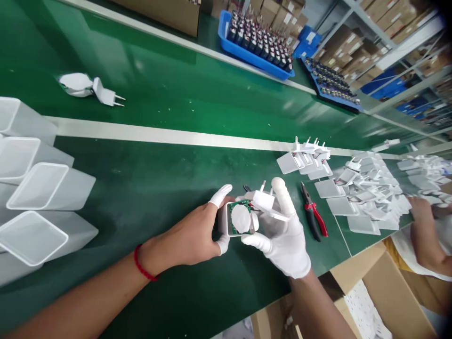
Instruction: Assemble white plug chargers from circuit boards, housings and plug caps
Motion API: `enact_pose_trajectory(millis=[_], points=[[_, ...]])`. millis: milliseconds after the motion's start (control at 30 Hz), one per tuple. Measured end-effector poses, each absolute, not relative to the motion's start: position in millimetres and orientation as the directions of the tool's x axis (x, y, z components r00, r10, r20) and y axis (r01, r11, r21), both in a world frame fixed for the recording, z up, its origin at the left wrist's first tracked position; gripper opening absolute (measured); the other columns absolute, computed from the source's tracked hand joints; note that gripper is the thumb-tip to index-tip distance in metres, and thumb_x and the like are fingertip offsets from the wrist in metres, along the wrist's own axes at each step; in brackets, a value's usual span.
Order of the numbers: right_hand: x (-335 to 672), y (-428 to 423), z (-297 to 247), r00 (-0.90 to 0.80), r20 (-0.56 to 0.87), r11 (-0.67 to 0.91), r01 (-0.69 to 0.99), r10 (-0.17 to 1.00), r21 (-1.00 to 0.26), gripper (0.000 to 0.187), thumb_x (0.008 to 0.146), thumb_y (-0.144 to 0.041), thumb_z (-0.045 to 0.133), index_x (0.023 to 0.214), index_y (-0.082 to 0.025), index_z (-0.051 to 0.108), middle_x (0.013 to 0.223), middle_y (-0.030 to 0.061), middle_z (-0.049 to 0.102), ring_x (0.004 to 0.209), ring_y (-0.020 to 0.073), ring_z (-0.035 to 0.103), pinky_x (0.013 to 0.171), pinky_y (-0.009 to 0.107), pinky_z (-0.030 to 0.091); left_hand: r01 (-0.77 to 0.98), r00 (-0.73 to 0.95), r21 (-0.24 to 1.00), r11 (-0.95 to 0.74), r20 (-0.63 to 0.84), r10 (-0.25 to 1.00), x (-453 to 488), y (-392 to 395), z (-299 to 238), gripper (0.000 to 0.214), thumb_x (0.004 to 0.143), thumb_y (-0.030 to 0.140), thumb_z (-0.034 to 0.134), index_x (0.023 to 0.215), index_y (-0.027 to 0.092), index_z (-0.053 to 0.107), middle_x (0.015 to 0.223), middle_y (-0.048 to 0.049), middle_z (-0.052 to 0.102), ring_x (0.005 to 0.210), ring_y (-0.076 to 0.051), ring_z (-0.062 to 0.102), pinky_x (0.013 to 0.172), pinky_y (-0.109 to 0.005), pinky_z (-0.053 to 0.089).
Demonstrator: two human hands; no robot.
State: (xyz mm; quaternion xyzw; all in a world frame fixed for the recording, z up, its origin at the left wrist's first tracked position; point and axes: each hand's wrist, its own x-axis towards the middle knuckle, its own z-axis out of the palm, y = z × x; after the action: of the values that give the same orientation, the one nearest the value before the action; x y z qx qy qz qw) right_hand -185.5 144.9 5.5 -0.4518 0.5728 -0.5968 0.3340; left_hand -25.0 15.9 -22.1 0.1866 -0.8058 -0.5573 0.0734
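Observation:
My left hand, bare but for white finger cots on thumb and forefinger and a red string at the wrist, grips a white charger housing with a green circuit board and a round white pad inside. My right hand, in a white glove, holds the white two-pin plug cover against the open top of that housing. Both hands meet over the green bench.
Red-handled pliers lie just right of my hands. Beyond them is a heap of white plug covers and housings. Translucent plastic bins line the left. A lone plug lies far left. Blue trays stand behind. Another person's arm is at right.

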Motion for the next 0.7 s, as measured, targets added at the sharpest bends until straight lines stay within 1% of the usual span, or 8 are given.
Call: enact_pose_trajectory(millis=[100, 233, 300, 400, 500, 567, 633, 700], points=[[-183.2, 143.6, 7.7, -0.327, 0.181, -0.11, -0.226, -0.928, -0.968, 0.101, 0.073, -0.015, 0.085, 0.15, -0.046, 0.027, 0.13, 0.0003, 0.062, 0.116, 0.0216, 0.062, 0.105, 0.043, 0.05, -0.264, -0.913, 0.914, 0.308, -0.134, -0.385, -24.9, 15.8, -22.8, 0.096, 0.074, 0.025, 0.061, 0.155, 0.017, 0.009, 0.136, -0.0127, 0.055, 0.124, -0.03, 0.055, 0.105, -0.045, 0.048], [-179.9, 143.5, 6.9, -0.293, 0.234, -0.139, -0.311, -0.927, -0.94, 0.102, 0.074, -0.01, 0.083, 0.151, -0.044, 0.026, 0.13, -0.0002, 0.063, 0.115, 0.0205, 0.063, 0.101, 0.038, 0.053, -0.257, -0.917, 0.919, 0.3, -0.134, -0.376, -23.1, 16.4, -24.9, 0.098, 0.074, 0.025, 0.061, 0.155, 0.024, 0.007, 0.14, -0.0097, 0.052, 0.124, -0.029, 0.055, 0.106, -0.044, 0.047], [-179.6, 143.3, 6.3, -0.297, 0.234, -0.146, -0.292, -0.926, -0.945, 0.1, 0.074, -0.011, 0.083, 0.151, -0.044, 0.027, 0.129, -0.0002, 0.064, 0.112, 0.0207, 0.064, 0.098, 0.037, 0.055, -0.278, -0.914, 0.917, 0.286, -0.161, -0.372, -22.8, 16.2, -25.5, 0.099, 0.073, 0.025, 0.062, 0.155, 0.025, 0.006, 0.139, -0.0094, 0.053, 0.121, -0.029, 0.057, 0.103, -0.044, 0.049], [-179.8, 142.2, 7.8, -0.298, 0.176, -0.128, -0.174, -0.938, -0.976, 0.09, 0.079, -0.021, 0.081, 0.148, -0.049, 0.03, 0.125, -0.002, 0.065, 0.104, 0.0184, 0.068, 0.094, 0.037, 0.057, -0.312, -0.906, 0.909, 0.276, -0.197, -0.375, -23.8, 15.5, -25.6, 0.101, 0.073, 0.026, 0.063, 0.155, 0.027, 0.005, 0.134, -0.0083, 0.056, 0.117, -0.028, 0.06, 0.099, -0.042, 0.052], [-180.4, 141.6, 9.5, -0.3, 0.121, -0.087, -0.122, -0.946, -0.989, 0.083, 0.082, -0.03, 0.078, 0.146, -0.053, 0.031, 0.124, -0.003, 0.065, 0.098, 0.0187, 0.069, 0.095, 0.042, 0.057, -0.325, -0.905, 0.903, 0.28, -0.211, -0.369, -25.0, 15.2, -25.7, 0.101, 0.073, 0.026, 0.062, 0.155, 0.03, 0.004, 0.132, -0.0058, 0.058, 0.113, -0.027, 0.062, 0.095, -0.04, 0.054], [-181.1, 142.4, 8.5, -0.308, 0.156, -0.096, -0.203, -0.939, -0.975, 0.088, 0.08, -0.026, 0.081, 0.148, -0.05, 0.03, 0.126, -0.0012, 0.064, 0.102, 0.0209, 0.068, 0.096, 0.043, 0.056, -0.323, -0.906, 0.903, 0.284, -0.209, -0.368, -25.4, 15.3, -25.7, 0.101, 0.073, 0.025, 0.062, 0.155, 0.031, 0.004, 0.135, -0.0054, 0.057, 0.115, -0.027, 0.062, 0.095, -0.04, 0.054], [-181.8, 143.9, 6.8, -0.313, 0.199, -0.103, -0.295, -0.929, -0.95, 0.096, 0.075, -0.019, 0.084, 0.15, -0.046, 0.029, 0.128, 0.0009, 0.063, 0.107, 0.0226, 0.066, 0.097, 0.042, 0.056, -0.305, -0.911, 0.907, 0.291, -0.188, -0.368, -25.8, 15.5, -25.4, 0.1, 0.073, 0.023, 0.061, 0.155, 0.03, 0.004, 0.136, -0.0055, 0.056, 0.117, -0.026, 0.06, 0.098, -0.04, 0.053], [-181.8, 145.2, 6.2, -0.313, 0.201, -0.101, -0.307, -0.928, -0.946, 0.096, 0.075, -0.018, 0.084, 0.15, -0.046, 0.029, 0.128, 0.0013, 0.064, 0.109, 0.0227, 0.066, 0.096, 0.04, 0.056, -0.287, -0.915, 0.911, 0.296, -0.169, -0.366, -26.2, 15.7, -24.8, 0.099, 0.073, 0.02, 0.059, 0.154, 0.029, 0.003, 0.135, -0.0056, 0.057, 0.118, -0.025, 0.06, 0.1, -0.039, 0.051]])
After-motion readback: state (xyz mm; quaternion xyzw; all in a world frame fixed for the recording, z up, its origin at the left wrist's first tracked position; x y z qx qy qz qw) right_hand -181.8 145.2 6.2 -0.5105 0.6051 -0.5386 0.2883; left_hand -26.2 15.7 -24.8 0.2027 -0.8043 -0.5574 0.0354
